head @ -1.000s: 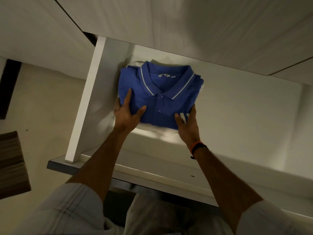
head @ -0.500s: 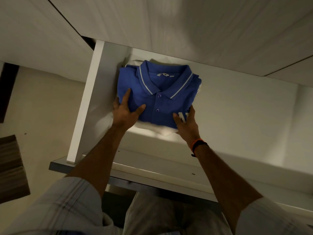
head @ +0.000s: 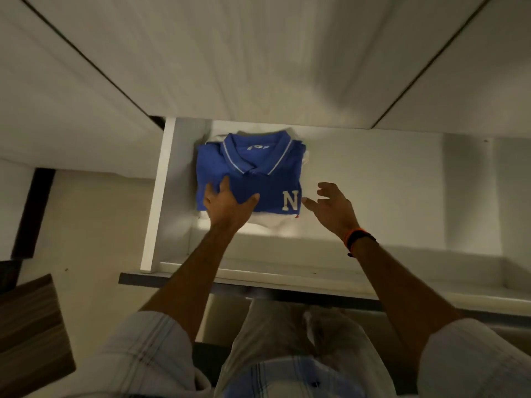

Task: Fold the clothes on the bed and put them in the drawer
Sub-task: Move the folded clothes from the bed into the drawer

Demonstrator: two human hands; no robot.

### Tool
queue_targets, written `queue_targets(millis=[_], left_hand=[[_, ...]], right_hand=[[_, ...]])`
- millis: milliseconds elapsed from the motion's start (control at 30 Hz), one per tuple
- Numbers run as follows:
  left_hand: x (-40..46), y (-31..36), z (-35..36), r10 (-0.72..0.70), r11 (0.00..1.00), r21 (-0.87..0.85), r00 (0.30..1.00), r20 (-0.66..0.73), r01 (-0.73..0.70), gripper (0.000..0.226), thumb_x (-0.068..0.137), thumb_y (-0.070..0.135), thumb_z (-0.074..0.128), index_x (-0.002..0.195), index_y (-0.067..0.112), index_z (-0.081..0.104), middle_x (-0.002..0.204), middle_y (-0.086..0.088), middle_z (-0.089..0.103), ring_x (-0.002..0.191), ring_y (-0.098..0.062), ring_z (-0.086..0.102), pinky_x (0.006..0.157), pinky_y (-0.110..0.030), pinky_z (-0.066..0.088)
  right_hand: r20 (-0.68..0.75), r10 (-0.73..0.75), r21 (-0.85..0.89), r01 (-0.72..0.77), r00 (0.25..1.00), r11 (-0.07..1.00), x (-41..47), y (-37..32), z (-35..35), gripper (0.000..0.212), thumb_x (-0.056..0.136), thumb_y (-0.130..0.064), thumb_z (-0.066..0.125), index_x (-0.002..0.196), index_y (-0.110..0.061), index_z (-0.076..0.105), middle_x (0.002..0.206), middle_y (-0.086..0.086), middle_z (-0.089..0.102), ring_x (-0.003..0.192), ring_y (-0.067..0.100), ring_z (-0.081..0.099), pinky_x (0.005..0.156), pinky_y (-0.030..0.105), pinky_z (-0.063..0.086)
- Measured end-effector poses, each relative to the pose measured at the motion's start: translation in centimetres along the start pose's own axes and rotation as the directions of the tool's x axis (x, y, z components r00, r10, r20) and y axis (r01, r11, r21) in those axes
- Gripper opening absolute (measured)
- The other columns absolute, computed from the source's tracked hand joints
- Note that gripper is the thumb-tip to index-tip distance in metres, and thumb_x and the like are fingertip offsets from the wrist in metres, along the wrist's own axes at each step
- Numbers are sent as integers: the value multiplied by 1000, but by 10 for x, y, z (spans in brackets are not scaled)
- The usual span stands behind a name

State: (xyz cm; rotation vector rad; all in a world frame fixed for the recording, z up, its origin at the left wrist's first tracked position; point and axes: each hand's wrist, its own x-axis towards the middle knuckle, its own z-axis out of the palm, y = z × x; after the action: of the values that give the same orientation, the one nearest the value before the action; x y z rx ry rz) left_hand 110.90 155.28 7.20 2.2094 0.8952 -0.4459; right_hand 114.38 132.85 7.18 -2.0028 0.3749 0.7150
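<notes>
A folded blue polo shirt (head: 253, 170) with a white-striped collar and a white letter N lies on a folded white garment (head: 273, 225) in the left end of the open white drawer (head: 402, 196). My left hand (head: 228, 206) rests flat on the shirt's near left corner, fingers spread, pressing rather than gripping. My right hand (head: 333, 208) hovers just right of the shirt, fingers apart, one fingertip at the shirt's edge and nothing in it. An orange and black band sits on that wrist.
The drawer's right part (head: 388, 182) holds nothing visible. Its front rim (head: 287, 280) runs below my forearms. Pale wardrobe doors (head: 258, 53) rise above. A beige floor (head: 86, 225) and a dark wooden piece (head: 28, 326) lie at the left.
My right hand has let go of the shirt's near right corner and moved right, which uncovers the letter N. The left hand stays on the shirt. The camera has tilted up.
</notes>
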Motion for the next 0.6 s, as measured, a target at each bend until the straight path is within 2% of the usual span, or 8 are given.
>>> queue_targets(millis=[100, 167, 200, 267, 333, 367, 433, 600], left_hand=[[-28, 32, 14, 75, 994, -93, 989, 129, -64, 94, 73, 69, 70, 146, 18, 42, 153, -11, 36, 142, -33, 32, 115, -49, 32], [-37, 46, 31, 124, 984, -145, 977, 172, -100, 105, 57, 89, 63, 132, 16, 56, 133, -6, 59, 123, -28, 55, 103, -48, 48], [-50, 64, 36, 155, 977, -177, 966, 205, -119, 99, 59, 87, 65, 125, 14, 60, 122, -3, 64, 112, -25, 61, 94, -42, 54], [-96, 104, 38, 216, 962, -222, 940, 263, -158, 64, 79, 59, 72, 122, 14, 56, 118, 4, 61, 101, -18, 61, 74, -21, 56], [-128, 128, 56, 222, 965, -205, 919, 325, -161, 61, 86, 47, 71, 134, 16, 52, 135, 0, 52, 117, -22, 56, 84, -28, 54], [-144, 137, 67, 243, 962, -205, 908, 342, -180, 62, 85, 49, 72, 134, 17, 52, 139, -3, 51, 122, -25, 55, 94, -38, 51], [-182, 157, 95, 296, 952, -204, 866, 403, -230, 57, 82, 48, 75, 128, 19, 57, 138, -4, 54, 122, -24, 56, 104, -44, 48], [-291, 195, 173, 425, 894, -155, 681, 596, -421, 55, 85, 35, 76, 130, 11, 58, 132, -7, 57, 122, -21, 56, 107, -44, 46]], right_hand=[[-63, -26, 52, 30, 998, 998, -36, 2, -39, 56, 88, -30, 73, 136, -13, 49, 135, 5, 57, 111, 21, 61, 78, 20, 44], [-127, -57, 83, 68, 990, 994, -59, 10, -62, 53, 87, -28, 74, 133, -12, 52, 130, 6, 59, 107, 21, 62, 78, 22, 49], [-170, -68, 103, 87, 983, 991, -74, 16, -78, 52, 87, -28, 74, 132, -12, 52, 128, 6, 60, 106, 20, 62, 82, 26, 51], [-243, -80, 135, 116, 967, 984, -101, 32, -106, 50, 88, -27, 74, 131, -12, 53, 125, 5, 60, 103, 18, 61, 85, 29, 52], [-314, -77, 167, 135, 946, 977, -129, 52, -131, 47, 88, -27, 73, 129, -12, 54, 123, 3, 61, 101, 15, 61, 78, 21, 50], [-357, -72, 184, 146, 931, 972, -143, 65, -143, 46, 88, -27, 73, 128, -13, 54, 122, 2, 61, 101, 14, 61, 75, 17, 48], [-458, -41, 227, 162, 888, 960, -180, 98, -171, 44, 88, -27, 73, 126, -13, 56, 120, 1, 62, 100, 13, 61, 77, 18, 48], [-653, 149, 366, 137, 743, 921, -270, 188, -224, 39, 89, -24, 72, 124, -13, 57, 115, -1, 63, 96, 12, 64, 69, 14, 48]])
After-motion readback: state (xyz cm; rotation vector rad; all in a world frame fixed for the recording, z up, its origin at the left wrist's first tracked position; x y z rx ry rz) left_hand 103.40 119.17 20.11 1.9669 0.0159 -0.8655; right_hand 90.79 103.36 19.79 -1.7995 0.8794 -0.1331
